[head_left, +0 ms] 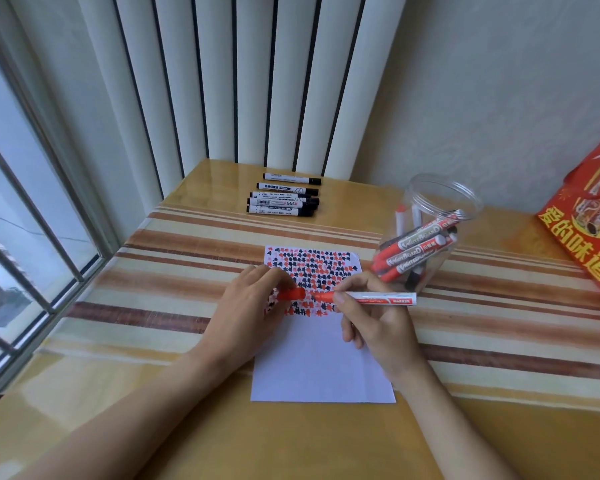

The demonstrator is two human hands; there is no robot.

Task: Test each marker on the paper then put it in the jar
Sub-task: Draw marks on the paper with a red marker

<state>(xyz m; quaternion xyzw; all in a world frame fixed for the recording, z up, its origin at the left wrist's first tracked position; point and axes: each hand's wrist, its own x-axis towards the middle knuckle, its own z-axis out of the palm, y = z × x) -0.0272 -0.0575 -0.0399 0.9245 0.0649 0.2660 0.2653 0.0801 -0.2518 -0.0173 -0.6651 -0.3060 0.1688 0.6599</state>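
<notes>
Over the paper (321,358), right grip (371,323) pinching red marker (378,298), left grip (253,306) pinching its cap (291,294).

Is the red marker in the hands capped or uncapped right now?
Uncapped. The left hand holds the red cap apart from the white-barrelled red marker in the right hand.

red bag (589,216) right of the jar (426,233): cut off by the frame edge. marker (371,298) tip left of the jar: hidden by fingers; label print illegible.
</notes>
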